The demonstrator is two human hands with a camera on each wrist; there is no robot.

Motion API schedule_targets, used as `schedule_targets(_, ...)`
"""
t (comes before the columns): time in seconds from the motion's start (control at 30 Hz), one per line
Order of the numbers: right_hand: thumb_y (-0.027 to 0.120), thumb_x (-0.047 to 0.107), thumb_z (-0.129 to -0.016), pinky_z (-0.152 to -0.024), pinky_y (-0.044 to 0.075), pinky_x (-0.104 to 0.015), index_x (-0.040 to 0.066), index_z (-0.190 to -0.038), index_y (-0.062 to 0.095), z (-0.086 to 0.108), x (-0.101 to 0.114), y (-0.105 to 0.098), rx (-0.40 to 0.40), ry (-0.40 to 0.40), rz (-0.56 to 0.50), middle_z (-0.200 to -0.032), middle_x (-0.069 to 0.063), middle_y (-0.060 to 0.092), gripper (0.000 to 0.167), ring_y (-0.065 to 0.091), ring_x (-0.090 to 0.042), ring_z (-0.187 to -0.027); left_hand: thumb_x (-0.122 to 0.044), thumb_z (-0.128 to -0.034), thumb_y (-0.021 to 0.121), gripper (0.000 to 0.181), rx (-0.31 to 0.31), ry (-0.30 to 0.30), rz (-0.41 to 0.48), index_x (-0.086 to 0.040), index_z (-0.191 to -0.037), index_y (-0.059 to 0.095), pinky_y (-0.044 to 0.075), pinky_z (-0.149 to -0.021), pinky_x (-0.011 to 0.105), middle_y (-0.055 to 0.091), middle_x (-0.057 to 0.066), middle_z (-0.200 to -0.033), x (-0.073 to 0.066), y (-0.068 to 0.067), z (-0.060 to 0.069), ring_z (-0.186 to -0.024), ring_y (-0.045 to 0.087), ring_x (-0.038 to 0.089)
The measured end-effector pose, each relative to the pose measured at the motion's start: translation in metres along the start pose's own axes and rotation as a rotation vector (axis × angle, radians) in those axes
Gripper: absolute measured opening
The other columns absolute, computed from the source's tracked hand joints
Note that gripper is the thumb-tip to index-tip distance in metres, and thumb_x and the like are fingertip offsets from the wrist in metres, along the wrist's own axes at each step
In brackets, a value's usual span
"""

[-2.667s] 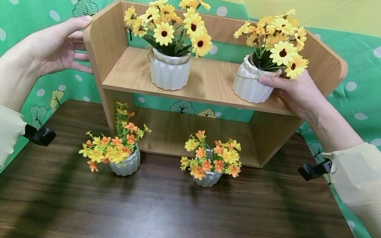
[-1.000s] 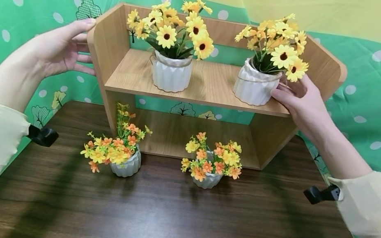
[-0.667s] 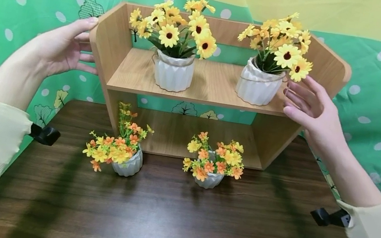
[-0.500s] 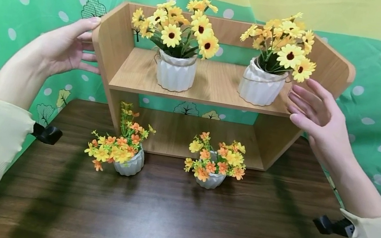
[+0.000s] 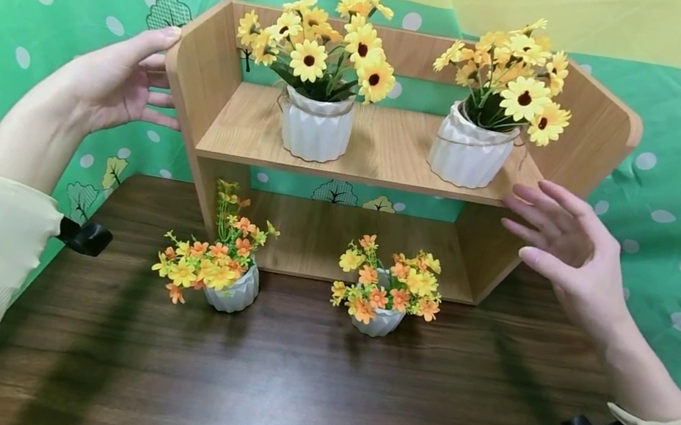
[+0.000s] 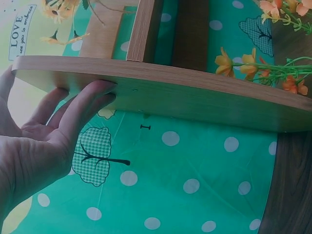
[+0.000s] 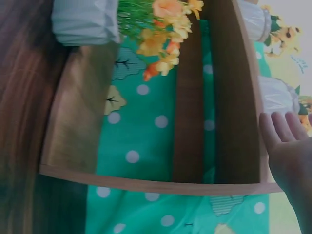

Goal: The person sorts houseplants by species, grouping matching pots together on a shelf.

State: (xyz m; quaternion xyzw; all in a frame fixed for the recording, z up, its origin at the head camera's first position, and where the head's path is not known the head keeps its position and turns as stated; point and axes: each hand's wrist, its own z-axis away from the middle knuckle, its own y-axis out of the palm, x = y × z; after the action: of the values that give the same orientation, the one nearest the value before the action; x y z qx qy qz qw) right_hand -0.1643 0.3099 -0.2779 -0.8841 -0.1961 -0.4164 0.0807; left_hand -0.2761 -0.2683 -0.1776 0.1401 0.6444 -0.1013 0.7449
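My left hand rests on the shelf and my right hand holds nothing

My left arm reaches up and out to the side. My left hand (image 5: 110, 83) is at the left end of the wooden shelf (image 5: 390, 150). The tip of my thumb is on the front edge, near the top corner. My other fingers are stretched out against the outside of the side board, so this hand touches the shelf but isn't squeezed tight around it.

My right arm comes up from the low right corner. My right hand (image 5: 581, 254) is let go, with the fingers spread a little and softly bent. It is in front of the right end of the shelf. (I can't tell if my fingertips brush the wood there.)

The right daisy pot (image 5: 470, 155) stands upright on the top board, up and to the left of my right fingers, near them but apart. The left daisy pot (image 5: 317, 127) stands on the same board, nearer the left side. Both pots are white with string around them, and both have yellow flowers.

Down on the dark table (image 5: 284, 397), in front of the shelf, are the left small pot (image 5: 235, 289) and the right small pot (image 5: 380, 321). They have orange and yellow flowers and sit between my two arms, well apart from both hands.
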Motion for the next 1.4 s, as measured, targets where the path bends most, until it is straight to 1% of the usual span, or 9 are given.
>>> schedule_targets(0.13,0.044,-0.035,-0.085,-0.111,0.052,-0.039,-0.021,-0.151,0.022,0.008,-0.010,-0.003,0.054,0.021,0.017,-0.152,-0.035,0.045,0.071,0.055,-0.038,-0.140,-0.048,-0.1036,0.054,0.056,-0.001,-0.004,0.004,-0.028,-0.154,0.041,0.064,-0.079,0.050,0.054,0.000,-0.144,0.000,0.000,0.000,-0.109,0.073,0.023)
schedule_targets(0.4,0.048,-0.030,-0.087,-0.111,0.051,-0.037,-0.018,-0.152,0.027,0.025,-0.028,-0.005,0.080,0.119,0.104,-0.150,-0.037,0.045,0.070,0.058,-0.033,-0.137,-0.047,-0.1030,0.055,0.052,-0.017,-0.006,0.001,-0.030,-0.151,0.044,0.064,-0.078,0.050,0.052,0.000,-0.145,-0.001,0.001,0.000,-0.108,0.073,0.023)
schedule_targets(0.67,0.054,-0.019,-0.094,-0.105,0.055,-0.032,-0.004,-0.156,0.034,0.049,-0.052,-0.010,0.071,0.329,0.246,-0.151,-0.023,0.054,0.067,0.064,-0.021,-0.131,-0.048,-0.1027,0.056,0.054,-0.028,-0.005,-0.014,-0.032,-0.152,0.042,0.064,-0.077,0.049,0.048,0.000,-0.148,-0.001,0.002,0.001,-0.107,0.073,0.022)
schedule_targets(0.73,0.054,-0.018,-0.095,-0.104,0.055,-0.030,-0.004,-0.156,0.033,0.055,-0.059,-0.012,0.077,0.359,0.252,-0.152,-0.023,0.053,0.066,0.064,-0.019,-0.131,-0.048,-0.1028,0.055,0.054,-0.026,-0.005,-0.013,-0.032,-0.152,0.042,0.064,-0.077,0.049,0.048,0.000,-0.148,-0.001,0.002,0.001,-0.107,0.073,0.022)
schedule_targets(1.0,0.058,-0.017,-0.094,-0.108,0.053,-0.030,-0.003,-0.157,0.032,0.075,-0.079,-0.015,0.097,0.427,0.252,-0.151,-0.006,0.057,0.069,0.060,-0.016,-0.136,-0.049,-0.1026,0.056,0.054,-0.027,-0.009,-0.013,-0.033,-0.152,0.040,0.064,-0.077,0.049,0.047,0.000,-0.149,-0.001,0.003,0.000,-0.106,0.073,0.022)
schedule_targets(1.13,0.058,-0.016,-0.094,-0.109,0.053,-0.029,-0.006,-0.157,0.028,0.080,-0.086,-0.016,0.119,0.443,0.237,-0.152,-0.006,0.056,0.070,0.059,-0.015,-0.137,-0.049,-0.1026,0.056,0.054,-0.026,-0.011,-0.007,-0.033,-0.152,0.041,0.064,-0.077,0.049,0.046,0.000,-0.150,-0.001,0.002,0.000,-0.106,0.073,0.022)
schedule_targets(1.23,0.058,-0.015,-0.095,-0.107,0.053,-0.027,-0.003,-0.158,0.029,0.084,-0.092,-0.017,0.148,0.456,0.235,-0.153,-0.005,0.055,0.070,0.058,-0.014,-0.138,-0.048,-0.1025,0.056,0.055,-0.024,-0.012,-0.006,-0.032,-0.153,0.040,0.064,-0.077,0.049,0.046,0.000,-0.150,-0.001,0.002,0.001,-0.106,0.073,0.022)
schedule_targets(1.3,0.058,-0.014,-0.095,-0.106,0.054,-0.027,-0.001,-0.158,0.031,0.086,-0.096,-0.017,0.161,0.464,0.236,-0.154,-0.010,0.053,0.070,0.058,-0.014,-0.138,-0.048,-0.1026,0.055,0.055,-0.021,-0.011,-0.002,-0.032,-0.153,0.040,0.064,-0.077,0.049,0.046,0.001,-0.150,-0.001,0.001,0.001,-0.106,0.073,0.022)
schedule_targets(1.4,0.060,-0.013,-0.095,-0.106,0.054,-0.028,-0.001,-0.158,0.031,0.089,-0.100,-0.014,0.165,0.484,0.256,-0.154,-0.010,0.053,0.070,0.057,-0.013,-0.138,-0.048,-0.1027,0.055,0.055,-0.017,-0.010,-0.004,-0.032,-0.153,0.039,0.064,-0.077,0.048,0.046,0.001,-0.150,0.000,0.001,0.000,-0.107,0.073,0.022)
